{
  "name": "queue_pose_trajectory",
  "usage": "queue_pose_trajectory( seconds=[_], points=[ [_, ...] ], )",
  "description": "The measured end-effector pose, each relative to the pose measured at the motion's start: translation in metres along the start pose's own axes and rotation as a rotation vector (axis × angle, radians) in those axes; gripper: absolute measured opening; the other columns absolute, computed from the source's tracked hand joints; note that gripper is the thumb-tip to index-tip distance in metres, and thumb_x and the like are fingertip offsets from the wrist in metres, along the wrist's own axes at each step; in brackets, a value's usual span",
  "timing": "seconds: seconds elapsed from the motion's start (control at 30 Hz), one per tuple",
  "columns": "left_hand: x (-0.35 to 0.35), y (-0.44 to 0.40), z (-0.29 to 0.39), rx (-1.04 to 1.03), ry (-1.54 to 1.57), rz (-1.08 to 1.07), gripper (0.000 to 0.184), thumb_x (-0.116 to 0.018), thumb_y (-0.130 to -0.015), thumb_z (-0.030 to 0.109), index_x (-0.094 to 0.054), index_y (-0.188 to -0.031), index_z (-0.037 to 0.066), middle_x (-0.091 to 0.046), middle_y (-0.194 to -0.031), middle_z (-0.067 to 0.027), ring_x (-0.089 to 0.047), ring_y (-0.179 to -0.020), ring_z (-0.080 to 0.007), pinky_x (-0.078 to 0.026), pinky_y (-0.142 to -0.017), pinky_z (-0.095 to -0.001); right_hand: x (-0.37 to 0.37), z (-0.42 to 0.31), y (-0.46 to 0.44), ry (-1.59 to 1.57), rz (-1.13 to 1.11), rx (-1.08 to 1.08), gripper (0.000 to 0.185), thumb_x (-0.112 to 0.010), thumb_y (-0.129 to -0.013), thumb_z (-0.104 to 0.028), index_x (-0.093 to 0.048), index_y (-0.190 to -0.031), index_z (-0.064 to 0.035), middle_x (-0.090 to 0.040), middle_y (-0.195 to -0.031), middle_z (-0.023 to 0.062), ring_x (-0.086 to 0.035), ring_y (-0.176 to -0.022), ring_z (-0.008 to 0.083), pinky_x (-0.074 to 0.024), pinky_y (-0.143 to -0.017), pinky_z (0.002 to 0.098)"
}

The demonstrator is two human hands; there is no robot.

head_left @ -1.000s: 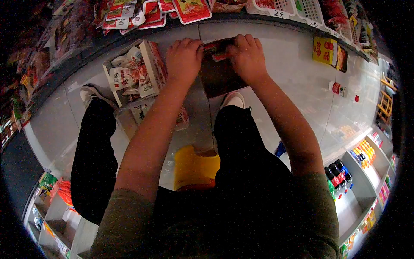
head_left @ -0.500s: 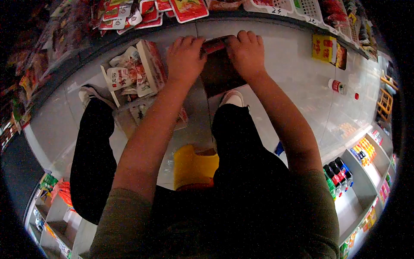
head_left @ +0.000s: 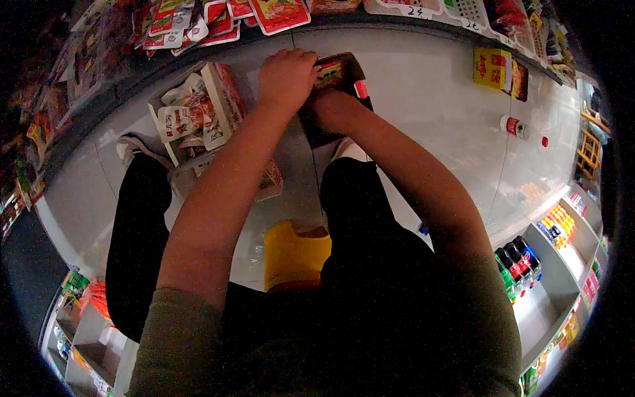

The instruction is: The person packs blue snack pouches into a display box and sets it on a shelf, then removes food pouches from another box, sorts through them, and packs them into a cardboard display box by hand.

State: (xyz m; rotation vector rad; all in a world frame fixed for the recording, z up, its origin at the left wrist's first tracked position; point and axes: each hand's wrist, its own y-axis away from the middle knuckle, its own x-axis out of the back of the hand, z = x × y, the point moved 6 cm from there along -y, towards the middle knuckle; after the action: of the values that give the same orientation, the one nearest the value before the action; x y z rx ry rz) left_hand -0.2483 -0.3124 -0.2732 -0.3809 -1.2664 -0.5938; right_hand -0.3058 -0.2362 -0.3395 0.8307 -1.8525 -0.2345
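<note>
A dark cardboard box [head_left: 354,69] stands on the floor between my arms, its top open. My left hand [head_left: 288,76] is closed over the box's left far edge, fingers curled. My right hand [head_left: 334,109] reaches down into the opening; its fingers are hidden inside, so what they touch does not show. A red-and-yellow packet or printed panel [head_left: 331,74] shows inside near the far wall. Left of my left forearm sits an open white carton [head_left: 216,112] holding several white-and-red snack packets [head_left: 182,119].
A clear plastic-looking package [head_left: 268,182] lies under my left forearm. A yellow stool [head_left: 297,255] is between my legs. To the right lie a yellow box [head_left: 491,68], a white-and-red bottle [head_left: 514,127] and a red cap [head_left: 545,141]. Shelf packets [head_left: 281,13] line the far edge; drinks [head_left: 519,261] stand at right.
My right hand has left the box's far right edge and gone down into its opening. More of the box's inside shows. My left hand stays at the edge.
</note>
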Motion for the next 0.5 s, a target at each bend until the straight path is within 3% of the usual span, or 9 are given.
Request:
queue_pose_trajectory(
  seconds=[0.13, 0.23, 0.33, 0.43, 0.5],
  points=[
    [-0.001, 0.001, 0.0, 0.027, 0.006, -0.054, 0.02, -0.058, -0.079, 0.027, -0.063, -0.094, 0.013, -0.063, -0.092, -0.0059, -0.058, -0.09, -0.0254, -0.047, -0.075, -0.0403, -0.01, 0.004, -0.016, -0.031, 0.033, 0.05, 0.024, -0.054, -0.073, -0.013, -0.063, -0.092, -0.0022, -0.064, -0.092, 0.0202, -0.062, -0.084, 0.0341, -0.0503, -0.073, 0.0428],
    [-0.001, 0.0, 0.0, 0.014, 0.061, 0.042, 0.021, -0.059, -0.08, 0.028, -0.063, -0.093, 0.013, -0.063, -0.091, -0.0055, -0.058, -0.09, -0.0254, -0.047, -0.075, -0.0405, -0.008, 0.007, -0.016, -0.022, 0.053, -0.02, 0.028, -0.053, -0.075, -0.014, -0.062, -0.099, -0.0031, -0.062, -0.1, 0.0205, -0.061, -0.089, 0.0339, -0.0489, -0.078, 0.043],
    [-0.002, 0.001, 0.001, 0.036, 0.043, 0.005, 0.024, -0.061, -0.078, 0.031, -0.063, -0.095, 0.013, -0.063, -0.093, -0.0052, -0.058, -0.09, -0.0259, -0.046, -0.077, -0.041, -0.02, 0.02, -0.019, -0.014, 0.05, -0.114, 0.03, -0.053, -0.077, -0.015, -0.06, -0.104, -0.0045, -0.061, -0.105, 0.0191, -0.061, -0.092, 0.033, -0.0479, -0.08, 0.0435],
    [0.003, 0.002, 0.007, 0.016, 0.035, -0.051, 0.03, -0.063, -0.076, 0.032, -0.061, -0.1, 0.014, -0.062, -0.096, -0.0051, -0.057, -0.093, -0.0264, -0.045, -0.08, -0.0414, -0.004, 0.006, -0.017, 0.346, 0.231, 0.046, 0.029, -0.053, -0.078, -0.016, -0.061, -0.104, -0.0051, -0.061, -0.105, 0.0184, -0.061, -0.091, 0.0327, -0.0481, -0.08, 0.0431],
    [0.002, 0.003, 0.007, 0.009, 0.042, -0.029, 0.033, -0.064, -0.075, 0.032, -0.06, -0.102, 0.014, -0.062, -0.097, -0.0053, -0.057, -0.094, -0.0265, -0.045, -0.081, -0.0415, 0.009, 0.006, -0.013, 0.086, 0.163, 0.041, 0.03, -0.054, -0.077, -0.019, -0.061, -0.103, -0.0049, -0.062, -0.102, 0.0182, -0.062, -0.088, 0.0324, -0.049, -0.078, 0.0428]
  ],
)
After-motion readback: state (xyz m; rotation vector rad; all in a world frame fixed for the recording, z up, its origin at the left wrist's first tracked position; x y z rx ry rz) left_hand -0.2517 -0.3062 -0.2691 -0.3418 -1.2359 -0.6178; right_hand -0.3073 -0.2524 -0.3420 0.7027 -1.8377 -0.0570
